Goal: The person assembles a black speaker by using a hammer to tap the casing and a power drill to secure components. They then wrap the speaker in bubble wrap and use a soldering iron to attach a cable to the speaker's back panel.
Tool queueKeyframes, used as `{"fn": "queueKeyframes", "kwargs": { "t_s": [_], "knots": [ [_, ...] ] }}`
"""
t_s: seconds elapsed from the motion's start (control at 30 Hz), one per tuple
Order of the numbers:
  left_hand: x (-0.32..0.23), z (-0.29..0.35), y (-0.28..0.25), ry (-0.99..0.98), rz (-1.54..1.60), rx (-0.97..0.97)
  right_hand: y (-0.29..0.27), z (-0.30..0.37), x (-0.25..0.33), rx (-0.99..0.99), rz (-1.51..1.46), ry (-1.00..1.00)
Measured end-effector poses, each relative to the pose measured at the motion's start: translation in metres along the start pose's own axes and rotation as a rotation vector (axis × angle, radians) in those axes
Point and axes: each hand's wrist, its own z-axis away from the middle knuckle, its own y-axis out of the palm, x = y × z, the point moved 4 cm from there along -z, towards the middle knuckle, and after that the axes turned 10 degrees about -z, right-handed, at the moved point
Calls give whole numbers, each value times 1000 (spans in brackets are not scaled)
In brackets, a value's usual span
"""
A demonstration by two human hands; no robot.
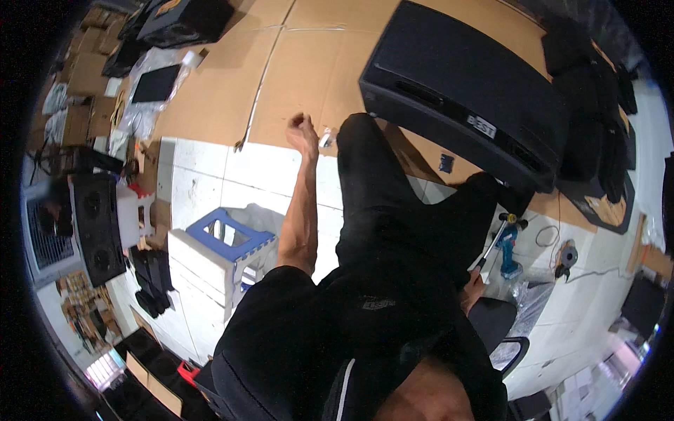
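My left hand (303, 133) reaches out over the edge of a brown cardboard sheet (210, 98) on the floor. Its fingers are curled, and whether they hold anything is too small to tell. A small clear plastic bag (327, 137) lies just right of it. My right hand (472, 286) sits low by my hip, mostly hidden by my black clothes. It grips a long metal tool (493, 244) with a yellow and black end, whose shaft points up and away. A blue cordless drill (509, 256) lies on the floor beside that tool.
A large black speaker cabinet (456, 91) lies on the cardboard ahead to the right. A blue and white plastic stool (221, 249) stands at my left, a black two-cone speaker (95, 224) further left. Black panels (597, 140) pile at the right; a black chair (500, 324) is behind me.
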Motion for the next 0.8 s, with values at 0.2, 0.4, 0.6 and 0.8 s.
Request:
{"fn": "queueKeyframes", "kwargs": {
  "t_s": [0.2,0.4,0.6,0.8],
  "knots": [
    [133,7,-15,-191,-390,111,-14,-13,11,86,117,127],
    [169,-11,3,-195,-465,166,-25,-2,13,62,239,177],
    [162,-12,2,-194,-397,27,-37,19,-60,64,307,245],
    [185,-28,-45,183,-707,-174,-11,42,-33,99,28,280]
  ]
}}
